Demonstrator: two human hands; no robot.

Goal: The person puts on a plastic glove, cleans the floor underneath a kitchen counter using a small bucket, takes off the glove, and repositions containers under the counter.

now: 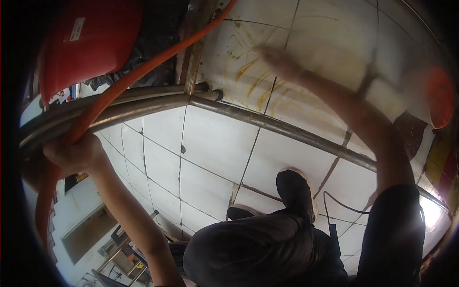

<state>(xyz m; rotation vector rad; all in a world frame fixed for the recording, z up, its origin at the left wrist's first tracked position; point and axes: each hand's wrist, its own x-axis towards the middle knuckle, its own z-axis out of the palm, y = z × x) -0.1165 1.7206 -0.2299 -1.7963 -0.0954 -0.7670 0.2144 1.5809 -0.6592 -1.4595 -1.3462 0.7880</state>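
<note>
An orange hose (158,60) runs from the top edge down to the left. My left hand (76,155) is closed around it, beside the metal pipe rail (138,110); the rail partly hides the fingertips. My right hand (282,64) is stretched out over the white tiled surface (325,38) beyond the rail. Yellow-brown smears (248,71) streak the tiles near its fingers. Motion blurs that hand, so neither its finger shape nor any contact with the tiles can be made out.
A large red plastic container (91,43) and black plastic sheeting (155,48) lie upper left. A blurred white object with an orange-red end (439,98) is at the right. My shoe (296,193) rests on white floor tiles near a thin black cable (346,205).
</note>
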